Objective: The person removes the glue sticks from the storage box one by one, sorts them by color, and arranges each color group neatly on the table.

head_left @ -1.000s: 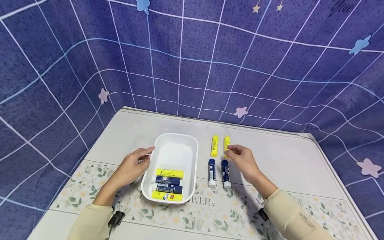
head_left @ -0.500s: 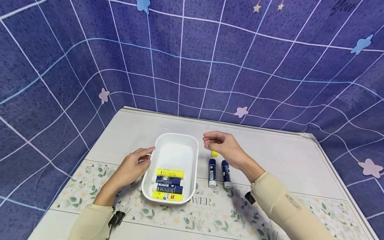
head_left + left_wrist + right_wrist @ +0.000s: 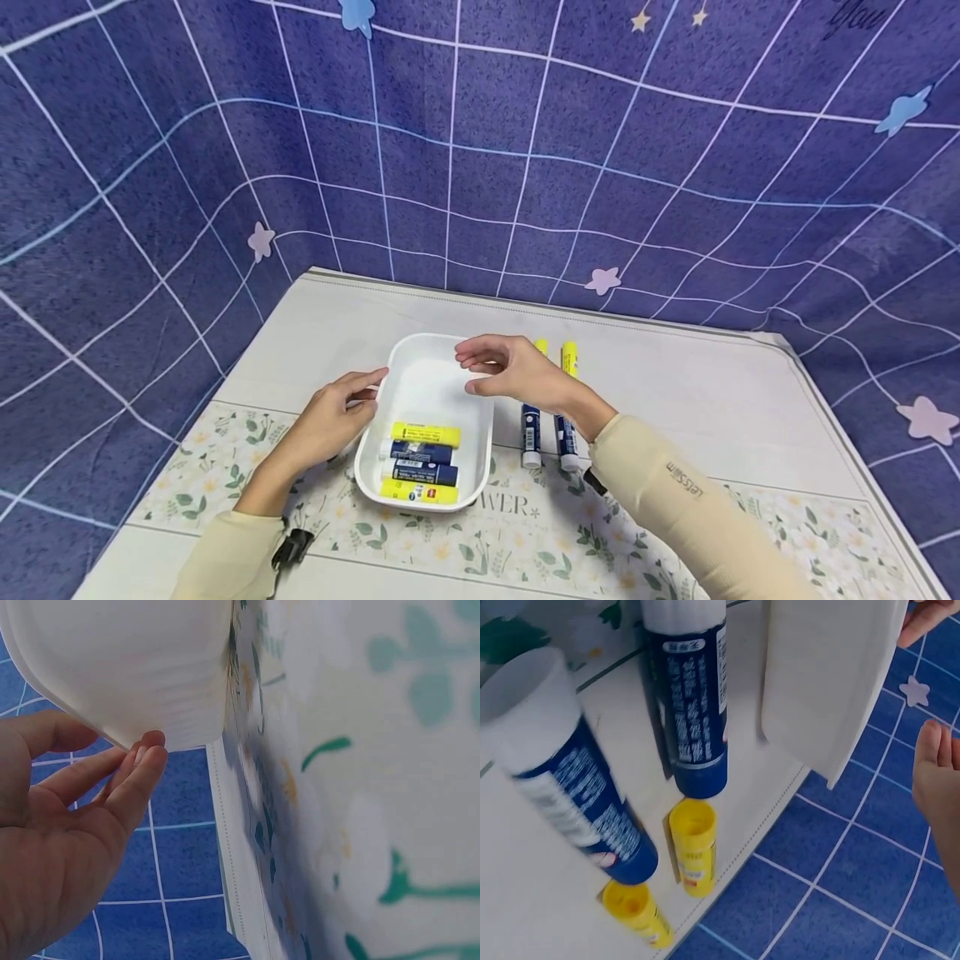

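The left hand (image 3: 330, 417) touches the left rim of a white rectangular tray (image 3: 492, 408). Its fingers (image 3: 131, 780) meet the rim from outside in the left wrist view. Inside the tray's near half lie a yellow glue stick (image 3: 425, 434), two navy ones (image 3: 420, 472) and another yellow one (image 3: 420, 492). Over the tray's right rim hovers the right hand (image 3: 517, 371), fingers loosely bent and apart from the thumb, nothing held. Right of the tray, two yellow glue sticks (image 3: 694, 847) and two navy ones with white ends (image 3: 694, 697) lie on the table, partly hidden by this hand in the head view.
The pale table (image 3: 697, 400) carries a floral band (image 3: 450, 550) along its near side. A purple-blue gridded cloth (image 3: 480, 150) with star shapes hangs behind and to the sides.
The right hand has moved left from beside the far right yellow glue stick to over the tray's right rim. The left hand, the tray and the glue sticks look unmoved.
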{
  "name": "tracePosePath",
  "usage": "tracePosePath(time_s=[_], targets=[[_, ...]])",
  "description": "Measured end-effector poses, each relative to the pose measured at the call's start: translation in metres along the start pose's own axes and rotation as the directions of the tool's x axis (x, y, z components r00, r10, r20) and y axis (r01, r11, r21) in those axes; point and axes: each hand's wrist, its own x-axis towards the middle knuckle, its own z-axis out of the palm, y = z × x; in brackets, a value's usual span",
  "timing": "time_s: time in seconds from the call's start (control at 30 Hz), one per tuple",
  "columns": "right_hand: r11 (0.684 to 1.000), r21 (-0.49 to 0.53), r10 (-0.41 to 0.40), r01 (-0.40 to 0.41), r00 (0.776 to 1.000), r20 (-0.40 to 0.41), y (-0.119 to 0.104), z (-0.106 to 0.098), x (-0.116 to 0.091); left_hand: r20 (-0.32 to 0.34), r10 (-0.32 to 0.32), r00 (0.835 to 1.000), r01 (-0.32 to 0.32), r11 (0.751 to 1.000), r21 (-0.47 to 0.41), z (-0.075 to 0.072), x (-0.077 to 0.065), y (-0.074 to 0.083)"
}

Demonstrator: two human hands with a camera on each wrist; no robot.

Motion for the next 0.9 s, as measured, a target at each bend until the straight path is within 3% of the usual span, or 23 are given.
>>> tracePosePath(time_s=[0.37, 0.9], targets=[[0.999, 0.047, -0.004, -0.002, 0.991, 0.133, 0.007, 0.023, 0.026, -0.001, -0.004, 1.0, 0.004, 1.0, -0.004, 0.0, 0.001, 0.001], [0.987, -0.149, 0.105, -0.06, 0.941, 0.321, 0.021, 0.039, 0.045, 0.005, -0.002, 1.0, 0.002, 1.0, -0.012, 0.0, 0.001, 0.001]])
